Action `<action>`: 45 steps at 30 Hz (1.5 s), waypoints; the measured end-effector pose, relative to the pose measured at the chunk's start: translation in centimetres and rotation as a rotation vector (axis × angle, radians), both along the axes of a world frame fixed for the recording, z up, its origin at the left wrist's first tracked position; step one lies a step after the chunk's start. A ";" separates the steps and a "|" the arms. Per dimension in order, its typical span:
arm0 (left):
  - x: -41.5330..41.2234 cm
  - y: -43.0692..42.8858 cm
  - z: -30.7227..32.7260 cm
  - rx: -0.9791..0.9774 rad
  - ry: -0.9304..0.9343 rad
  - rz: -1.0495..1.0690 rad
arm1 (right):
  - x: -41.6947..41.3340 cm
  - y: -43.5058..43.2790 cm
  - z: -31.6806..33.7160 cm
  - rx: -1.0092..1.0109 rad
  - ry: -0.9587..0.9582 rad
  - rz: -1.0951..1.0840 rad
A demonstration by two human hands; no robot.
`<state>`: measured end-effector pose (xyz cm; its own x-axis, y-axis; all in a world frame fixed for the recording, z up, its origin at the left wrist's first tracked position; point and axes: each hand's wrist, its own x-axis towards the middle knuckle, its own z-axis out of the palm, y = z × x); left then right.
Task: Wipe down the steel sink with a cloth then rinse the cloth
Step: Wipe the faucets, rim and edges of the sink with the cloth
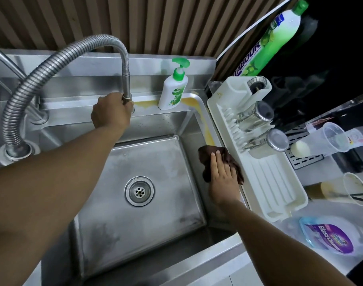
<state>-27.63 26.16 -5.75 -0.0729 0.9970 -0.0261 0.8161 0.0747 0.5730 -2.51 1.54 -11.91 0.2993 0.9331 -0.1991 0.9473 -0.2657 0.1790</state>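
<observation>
Cloth (219, 164) on sink (143, 219) right rim, beside drying rack (265, 178), pressed flat under open right hand (223, 176). Left hand (111, 111) clenched round tap (126, 87) end. Yellow stain (207, 131) ahead: push firmly along rim toward soap bottle (173, 87), overlapping strokes.

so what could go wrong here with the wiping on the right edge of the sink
The right hand presses the dark brown cloth on the steel sink's right rim, close against the white plastic drying rack; a wide swipe could nudge it. The yellow-orange stain runs along that rim towards the white Dettol pump bottle, which wiping further could topple. The left hand grips the flexible steel tap's end; turning it on might splash.
</observation>
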 end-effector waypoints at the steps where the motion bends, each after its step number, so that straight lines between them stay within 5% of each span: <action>1: 0.0 0.0 0.0 0.000 -0.004 0.001 | 0.0 0.5 0.0 -0.001 -0.006 -0.001; 10: 0.0 0.2 -0.4 0.014 -0.005 -0.003 | -0.8 -5.5 0.2 -0.027 0.019 0.035; 20: -0.4 1.0 -1.7 0.041 0.004 -0.017 | 0.3 2.7 -0.5 0.023 -0.027 0.030; 27: -0.4 0.9 -1.6 0.050 0.004 -0.026 | -0.6 -3.3 -0.2 0.000 0.020 -0.018; 39: -0.4 0.8 -1.5 0.065 -0.009 -0.032 | -0.2 2.8 -0.1 0.003 0.050 -0.028; 45: -0.4 0.5 -1.1 0.049 -0.011 -0.034 | -1.0 -0.9 0.4 -0.030 0.078 -0.023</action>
<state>-28.03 26.63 -6.88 -0.0393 0.9990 0.0225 0.8113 0.0187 0.5844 -3.49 0.61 -11.54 0.3030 0.9195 -0.2504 0.9524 -0.2832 0.1127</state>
